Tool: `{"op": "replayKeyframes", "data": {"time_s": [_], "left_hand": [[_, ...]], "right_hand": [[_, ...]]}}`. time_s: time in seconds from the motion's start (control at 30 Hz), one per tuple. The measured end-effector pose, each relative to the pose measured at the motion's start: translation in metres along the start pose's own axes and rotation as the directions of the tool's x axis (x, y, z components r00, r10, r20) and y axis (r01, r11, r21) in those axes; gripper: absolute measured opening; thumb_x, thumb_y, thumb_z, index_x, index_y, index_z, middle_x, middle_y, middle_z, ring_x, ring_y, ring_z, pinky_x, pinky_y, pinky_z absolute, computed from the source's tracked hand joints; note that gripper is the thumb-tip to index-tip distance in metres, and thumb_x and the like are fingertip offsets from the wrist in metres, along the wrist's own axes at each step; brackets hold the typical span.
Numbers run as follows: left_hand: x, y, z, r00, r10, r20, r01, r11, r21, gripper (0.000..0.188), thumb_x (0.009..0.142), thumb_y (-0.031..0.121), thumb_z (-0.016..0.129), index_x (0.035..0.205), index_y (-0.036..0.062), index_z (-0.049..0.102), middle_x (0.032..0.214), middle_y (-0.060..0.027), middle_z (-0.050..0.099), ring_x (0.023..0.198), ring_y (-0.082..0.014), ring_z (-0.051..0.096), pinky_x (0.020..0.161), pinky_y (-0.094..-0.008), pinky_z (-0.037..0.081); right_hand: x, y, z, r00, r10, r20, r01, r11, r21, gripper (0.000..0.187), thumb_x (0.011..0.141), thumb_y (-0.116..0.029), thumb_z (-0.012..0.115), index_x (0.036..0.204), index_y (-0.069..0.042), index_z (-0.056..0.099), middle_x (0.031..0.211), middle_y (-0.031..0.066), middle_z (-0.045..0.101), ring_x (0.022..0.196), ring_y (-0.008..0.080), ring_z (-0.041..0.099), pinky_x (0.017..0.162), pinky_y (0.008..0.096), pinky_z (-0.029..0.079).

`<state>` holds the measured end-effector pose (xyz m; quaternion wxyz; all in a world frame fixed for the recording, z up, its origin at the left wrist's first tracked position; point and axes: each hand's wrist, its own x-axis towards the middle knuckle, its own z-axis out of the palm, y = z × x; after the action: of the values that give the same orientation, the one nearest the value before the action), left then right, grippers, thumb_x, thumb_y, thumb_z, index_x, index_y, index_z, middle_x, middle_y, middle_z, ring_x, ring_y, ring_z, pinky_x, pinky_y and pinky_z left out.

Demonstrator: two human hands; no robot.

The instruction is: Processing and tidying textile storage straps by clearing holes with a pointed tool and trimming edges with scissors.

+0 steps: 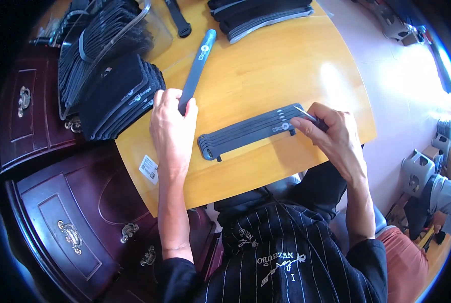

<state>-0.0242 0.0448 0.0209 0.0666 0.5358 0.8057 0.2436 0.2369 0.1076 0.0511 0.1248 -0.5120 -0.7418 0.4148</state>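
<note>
My left hand (174, 129) grips the lower end of a long dark grey strap (199, 65) with a rounded tip and a white printed mark. The strap points away from me over the yellow wooden table (306, 60). My right hand (334, 132) is closed around a slim pointed tool (306, 114) with a metal tip and a dark handle; its exact kind cannot be made out. Directly beside that tip lies a fanned stack of similar grey straps (245, 132), ends overlapping, slanting across the table in front of me.
Black fabric pieces (127, 98) are stacked at the left, beside a clear plastic bin (157, 35) of dark pieces. Another dark stack (261, 17) and a loose strap (178, 20) lie at the far side. A white label (148, 168) sits near the left edge. Dark red drawers (66, 222) adjoin the table.
</note>
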Motion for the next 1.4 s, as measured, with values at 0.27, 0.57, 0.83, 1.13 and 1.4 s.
{"op": "replayKeyframes", "data": {"time_s": [0.27, 0.57, 0.83, 1.13, 1.4], "left_hand": [[-0.074, 0.066, -0.023, 0.915, -0.103, 0.390, 0.402, 0.157, -0.902, 0.014, 0.086, 0.004, 0.057, 0.086, 0.0049, 0.042, 0.084, -0.0121, 0.058, 0.045, -0.0103, 0.047, 0.039, -0.0191, 0.036], [-0.121, 0.107, 0.001, 0.955, 0.034, 0.296, 0.293, 0.067, -0.954, 0.016, 0.090, 0.004, 0.048, 0.085, 0.0062, 0.033, 0.091, -0.0176, 0.052, 0.040, -0.0114, 0.044, 0.035, -0.0195, 0.034], [-0.136, 0.110, 0.015, 0.926, 0.323, 0.195, 0.101, 0.285, -0.953, 0.035, 0.083, 0.007, 0.070, 0.108, -0.0004, 0.048, 0.107, -0.0195, 0.054, 0.076, -0.0178, 0.060, 0.070, -0.0270, 0.052], [-0.141, 0.121, 0.027, 0.839, 0.106, 0.534, 0.544, -0.138, -0.827, 0.029, 0.090, 0.013, 0.063, 0.113, 0.0004, 0.050, 0.112, -0.0199, 0.059, 0.094, -0.0206, 0.061, 0.079, -0.0292, 0.053], [-0.128, 0.117, 0.032, 0.987, 0.136, 0.090, 0.047, 0.294, -0.955, 0.030, 0.086, 0.008, 0.067, 0.111, 0.0022, 0.052, 0.115, -0.0196, 0.057, 0.097, -0.0215, 0.061, 0.079, -0.0319, 0.055]], "right_hand": [[-0.064, 0.001, -0.001, 0.998, -0.040, 0.054, 0.016, 0.927, 0.375, 0.030, 0.083, -0.024, 0.073, 0.070, -0.001, 0.058, 0.051, 0.0002, 0.050, 0.050, 0.0067, 0.049, 0.048, 0.0231, 0.036], [-0.098, 0.011, 0.005, 0.996, -0.029, 0.079, -0.026, 0.786, 0.618, 0.030, 0.091, -0.030, 0.064, 0.076, -0.004, 0.060, 0.056, -0.0029, 0.051, 0.053, 0.0043, 0.045, 0.049, 0.0220, 0.034], [-0.116, 0.028, 0.004, 0.964, 0.111, 0.241, -0.264, 0.345, 0.901, 0.033, 0.089, -0.035, 0.065, 0.077, -0.005, 0.062, 0.059, -0.0046, 0.051, 0.053, 0.0018, 0.042, 0.050, 0.0186, 0.031], [-0.113, 0.039, 0.021, 0.950, -0.044, 0.310, -0.313, -0.202, 0.928, 0.025, 0.092, -0.027, 0.062, 0.078, -0.006, 0.059, 0.056, -0.0043, 0.047, 0.043, 0.0004, 0.032, 0.040, 0.0177, 0.019], [-0.120, 0.031, 0.009, 0.986, 0.072, -0.148, 0.039, 0.774, 0.632, 0.023, 0.097, -0.022, 0.048, 0.097, 0.000, 0.049, 0.078, 0.0137, 0.057, 0.070, 0.0242, 0.061, 0.065, 0.0339, 0.048]]}}
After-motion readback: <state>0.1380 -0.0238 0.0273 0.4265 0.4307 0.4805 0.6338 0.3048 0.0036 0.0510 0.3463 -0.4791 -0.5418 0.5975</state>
